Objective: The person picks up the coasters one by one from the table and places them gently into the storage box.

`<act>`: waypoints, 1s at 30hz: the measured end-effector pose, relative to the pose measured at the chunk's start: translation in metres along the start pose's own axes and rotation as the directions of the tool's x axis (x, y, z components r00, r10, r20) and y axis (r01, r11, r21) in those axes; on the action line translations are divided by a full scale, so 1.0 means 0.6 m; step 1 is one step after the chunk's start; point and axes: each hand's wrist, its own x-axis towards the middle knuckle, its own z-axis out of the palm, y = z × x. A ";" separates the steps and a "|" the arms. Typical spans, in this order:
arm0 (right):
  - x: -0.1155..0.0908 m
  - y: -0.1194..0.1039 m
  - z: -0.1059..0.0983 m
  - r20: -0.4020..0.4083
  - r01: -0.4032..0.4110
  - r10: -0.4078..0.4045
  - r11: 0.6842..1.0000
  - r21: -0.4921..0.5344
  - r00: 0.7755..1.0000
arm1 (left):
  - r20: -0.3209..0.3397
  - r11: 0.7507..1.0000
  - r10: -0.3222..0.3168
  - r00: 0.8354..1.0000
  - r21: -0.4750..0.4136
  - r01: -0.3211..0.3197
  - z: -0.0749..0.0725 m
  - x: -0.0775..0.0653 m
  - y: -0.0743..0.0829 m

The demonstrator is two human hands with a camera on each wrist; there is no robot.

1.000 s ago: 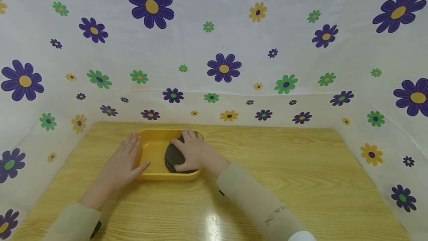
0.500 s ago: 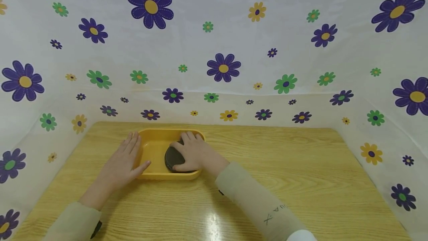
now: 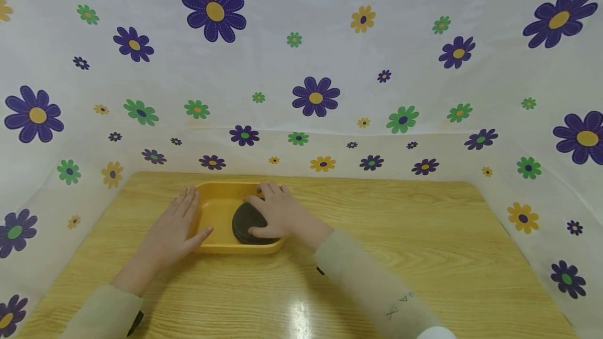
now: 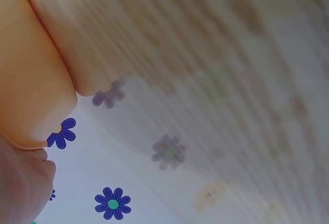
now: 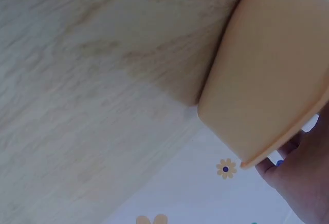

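Observation:
In the head view a yellow rectangular tray [image 3: 214,213] with rounded corners stands on the table, left of centre. A dark, round, flat disc [image 3: 248,222] lies in its right end, its edge looking layered. My left hand [image 3: 169,232] rests along the tray's left side, fingers straight and thumb over the near rim. Spread over the disc's right part is my right hand [image 3: 281,214], thumb across its near side and fingertips by the far rim. It hides part of the disc. The right wrist view shows the tray's outer wall [image 5: 262,75] with the right hand's fingers at the rim.
The wood-grain table [image 3: 386,245] extends to the right and in front of the tray. A white sheet [image 3: 264,56] with printed flowers rises behind the table and along both sides.
My right hand has shifted slightly right and uncovers more of the disc. The left hand, tray and disc stay in place.

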 end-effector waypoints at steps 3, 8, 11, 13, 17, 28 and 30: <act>-0.009 0.008 -0.006 -0.020 0.003 -0.003 1.000 0.005 1.000 | 0.002 1.000 0.001 1.000 0.006 -0.001 -0.001 0.001 0.000; -0.031 0.025 -0.017 -0.047 -0.006 0.009 0.998 0.060 0.999 | 0.006 1.000 0.007 1.000 0.027 -0.007 -0.004 0.003 0.000; -0.048 0.039 -0.019 -0.071 -0.020 0.027 0.994 0.106 0.997 | 0.018 0.999 0.011 1.000 0.047 -0.012 -0.008 0.005 0.001; -0.061 0.051 -0.018 -0.093 -0.037 0.048 0.992 0.117 0.994 | 0.028 0.998 0.017 0.999 0.059 -0.018 -0.011 0.006 0.002; -0.091 0.075 -0.018 -0.131 -0.085 0.101 0.989 0.121 0.986 | 0.046 0.997 0.029 0.999 0.076 -0.033 -0.018 0.007 0.004; -0.191 0.135 -0.020 -0.184 -0.192 0.215 0.972 0.132 0.959 | 0.040 0.996 0.034 0.999 0.079 -0.037 -0.031 -0.005 0.006; -0.211 0.144 -0.017 -0.190 -0.209 0.229 0.971 0.117 0.955 | 0.037 0.994 0.046 0.998 0.093 -0.049 -0.035 -0.007 0.011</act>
